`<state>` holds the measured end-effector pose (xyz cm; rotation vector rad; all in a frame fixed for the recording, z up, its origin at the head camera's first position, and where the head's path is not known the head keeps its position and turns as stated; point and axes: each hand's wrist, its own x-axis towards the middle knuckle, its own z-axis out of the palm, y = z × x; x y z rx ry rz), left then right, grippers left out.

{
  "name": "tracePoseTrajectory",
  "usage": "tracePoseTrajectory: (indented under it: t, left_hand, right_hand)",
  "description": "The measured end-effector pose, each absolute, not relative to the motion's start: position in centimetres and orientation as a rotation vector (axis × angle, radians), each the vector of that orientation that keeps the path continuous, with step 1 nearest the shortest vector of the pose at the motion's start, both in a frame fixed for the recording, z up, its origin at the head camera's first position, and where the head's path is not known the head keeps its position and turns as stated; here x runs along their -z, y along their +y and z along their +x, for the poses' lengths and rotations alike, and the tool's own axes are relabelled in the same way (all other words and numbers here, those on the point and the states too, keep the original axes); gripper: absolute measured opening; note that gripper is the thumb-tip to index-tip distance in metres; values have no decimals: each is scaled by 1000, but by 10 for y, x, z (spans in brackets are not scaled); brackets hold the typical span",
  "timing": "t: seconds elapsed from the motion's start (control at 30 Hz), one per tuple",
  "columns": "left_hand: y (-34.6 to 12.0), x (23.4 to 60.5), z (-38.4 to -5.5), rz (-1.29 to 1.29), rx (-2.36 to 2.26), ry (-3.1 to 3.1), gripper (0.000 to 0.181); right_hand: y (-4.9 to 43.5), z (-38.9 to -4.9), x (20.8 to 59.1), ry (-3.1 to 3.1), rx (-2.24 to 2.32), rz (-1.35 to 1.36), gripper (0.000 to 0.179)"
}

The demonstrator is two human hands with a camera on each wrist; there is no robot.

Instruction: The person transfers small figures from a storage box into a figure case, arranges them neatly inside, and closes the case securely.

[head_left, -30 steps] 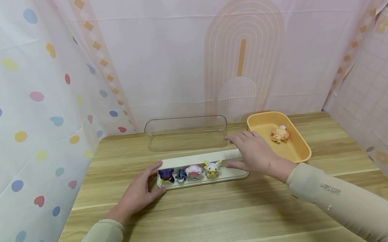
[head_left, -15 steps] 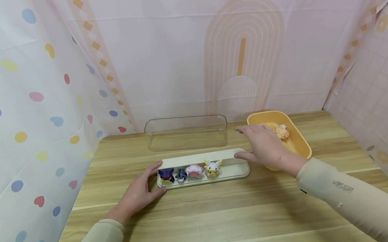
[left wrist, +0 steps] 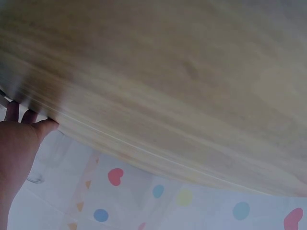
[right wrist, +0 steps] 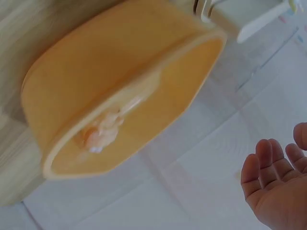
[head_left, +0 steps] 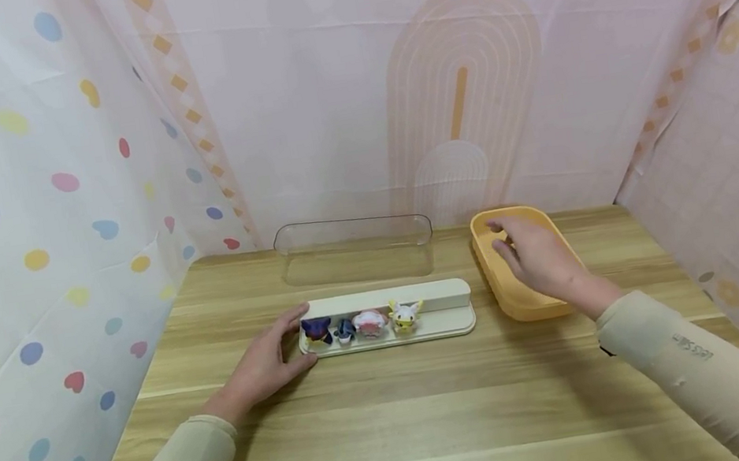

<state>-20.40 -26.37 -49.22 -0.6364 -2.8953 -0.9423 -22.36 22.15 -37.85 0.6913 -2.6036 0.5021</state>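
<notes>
Orange bin, head view: right hand hangs over it, fingers loosely bent, thumb apart, nothing seen in the grasp; it hides whatever lies beneath. Left hand grips the near end of the cream stand, thumb at front edge, fingers at back. Just right of that hand, four small figures in a row on the stand; clear cover beyond, between the hands.

Left wrist view: left hand at frame edge, what it holds mostly cut off.

Right wrist view: peach figure inside the bin, near the right hand, not touching its fingers. Probably light, stiff plastic, maybe slick, hardly fragile. Best pinched round the thick body, thumb opposite fingertips. Stand looks light too; end hold should stop it sliding.
</notes>
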Motion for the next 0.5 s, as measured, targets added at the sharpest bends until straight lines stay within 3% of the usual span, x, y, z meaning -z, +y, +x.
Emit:
tracePoseTrajectory:
  t: [0.2,0.5]
  left_hand:
    - [-264,491,-204,-624,936,-2907,89]
    - [-264,490,-203,-620,948,-2914,89]
  right_hand:
    - [241,-231,367,-2639,-542,561,31]
    - [268,-253,358,-2870,-586,333,44]
